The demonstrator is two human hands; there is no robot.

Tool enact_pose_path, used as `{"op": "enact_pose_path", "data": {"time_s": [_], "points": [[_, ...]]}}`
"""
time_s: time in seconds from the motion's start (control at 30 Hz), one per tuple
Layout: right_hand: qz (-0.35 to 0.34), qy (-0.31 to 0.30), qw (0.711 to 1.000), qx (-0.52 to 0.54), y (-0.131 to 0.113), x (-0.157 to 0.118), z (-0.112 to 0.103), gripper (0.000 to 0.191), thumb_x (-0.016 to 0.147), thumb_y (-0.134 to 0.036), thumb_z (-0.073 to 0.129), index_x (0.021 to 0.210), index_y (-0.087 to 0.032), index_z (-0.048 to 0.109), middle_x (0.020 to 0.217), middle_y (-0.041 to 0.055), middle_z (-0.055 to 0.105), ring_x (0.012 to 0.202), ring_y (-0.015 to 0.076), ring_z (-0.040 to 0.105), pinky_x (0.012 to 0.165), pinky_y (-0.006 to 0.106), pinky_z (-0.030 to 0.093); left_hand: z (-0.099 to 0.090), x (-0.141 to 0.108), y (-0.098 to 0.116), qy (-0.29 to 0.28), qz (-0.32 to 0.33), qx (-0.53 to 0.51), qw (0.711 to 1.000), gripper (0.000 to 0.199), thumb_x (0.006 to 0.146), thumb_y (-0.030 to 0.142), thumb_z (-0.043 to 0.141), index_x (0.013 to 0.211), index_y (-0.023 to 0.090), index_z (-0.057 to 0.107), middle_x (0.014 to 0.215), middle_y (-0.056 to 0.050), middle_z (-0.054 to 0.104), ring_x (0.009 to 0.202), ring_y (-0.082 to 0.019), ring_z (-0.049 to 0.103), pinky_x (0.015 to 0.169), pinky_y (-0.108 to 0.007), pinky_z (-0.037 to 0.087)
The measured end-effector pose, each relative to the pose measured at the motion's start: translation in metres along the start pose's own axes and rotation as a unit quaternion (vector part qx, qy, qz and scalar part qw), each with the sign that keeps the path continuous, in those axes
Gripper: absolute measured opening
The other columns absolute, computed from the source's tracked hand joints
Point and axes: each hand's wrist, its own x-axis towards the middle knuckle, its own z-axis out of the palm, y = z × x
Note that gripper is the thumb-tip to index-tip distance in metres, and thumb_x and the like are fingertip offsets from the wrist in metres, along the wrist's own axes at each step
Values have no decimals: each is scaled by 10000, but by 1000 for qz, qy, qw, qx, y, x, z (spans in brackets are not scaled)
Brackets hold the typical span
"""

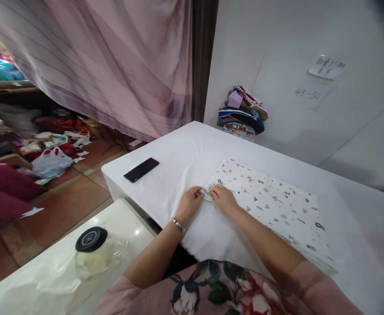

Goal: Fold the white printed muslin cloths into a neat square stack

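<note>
A folded white cloth [277, 205] with a small printed pattern lies flat on the white-covered table [165, 192]. At its near left corner, my left hand [191, 202] pinches the layered edge between thumb and fingers. My right hand [223, 199] is closed on the same corner just to the right, its fingertips on the cloth. The stacked layers show between the two hands. A bracelet circles my left wrist.
A black phone [141, 169] lies at the table's left. Folded clothes [241, 114] are stacked by the wall. A black-lidded jar [91, 240] stands on a lower white surface at left. Bags [52, 162] clutter the floor beyond, below a pink curtain [139, 57].
</note>
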Motion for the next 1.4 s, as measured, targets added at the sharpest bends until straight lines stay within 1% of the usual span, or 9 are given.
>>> {"op": "enact_pose_path", "data": {"time_s": [0.13,0.37,0.53,0.67,0.83,1.07,1.23,1.3,1.4], "points": [[-42,-6,998,-37,0,-5,1,181,875,-171,446,745,-193,570,795,16,550,781,143,497,668,241,351,1,0,-1,1,0,1,1000,259,747,221,552,995,198,626,823,-1,645,690,-123,562,675,-253,443],[-71,-3,996,-49,-1,-7,1,192,886,-173,439,745,-191,567,794,28,553,778,148,490,684,245,361,1,1,1,-1,-5,7,1000,276,746,213,544,1009,188,624,831,-16,647,699,-133,567,689,-266,450],[-80,11,996,-35,-3,-8,1,186,886,-159,429,758,-193,559,802,29,553,789,151,492,689,247,366,0,1,3,-2,-6,4,1000,277,742,199,536,1004,189,625,831,-15,648,699,-132,568,688,-264,451],[-77,-5,996,-43,-3,-6,3,182,886,-194,448,726,-195,535,791,26,545,771,152,482,679,257,358,0,1,3,-2,-8,0,1000,275,744,210,543,1007,191,623,834,-17,650,699,-133,570,684,-263,452],[-59,-14,997,-43,-3,-4,5,102,860,-249,518,773,-196,515,829,18,544,789,151,483,686,258,351,1,1,1,1,-10,0,1000,267,744,201,549,1000,195,626,833,-14,648,696,-126,567,684,-256,446],[-39,5,998,-46,-8,-4,6,176,883,-204,449,717,-199,508,791,26,548,784,159,491,656,259,351,4,2,0,4,-8,-5,1000,288,741,185,542,1018,193,618,836,-12,643,702,-126,563,680,-255,444],[-56,62,996,-15,-7,-8,5,168,883,-159,395,782,-206,521,801,30,550,794,168,495,691,274,373,5,2,-1,6,-14,-15,1000,303,725,163,543,1017,196,618,832,-7,641,704,-122,563,687,-251,450],[-66,54,996,-29,-6,-10,5,175,886,-166,393,777,-205,524,799,35,551,780,170,492,681,277,369,5,3,-1,7,-13,-20,1000,310,723,157,539,1018,201,619,829,-5,641,700,-120,562,679,-248,450],[-75,16,995,-65,-5,-10,6,207,900,-201,399,731,-197,518,774,39,546,745,167,485,660,277,355,5,3,-1,9,-12,-29,999,312,723,163,540,1022,200,619,816,-1,638,689,-117,559,667,-244,446]]}}
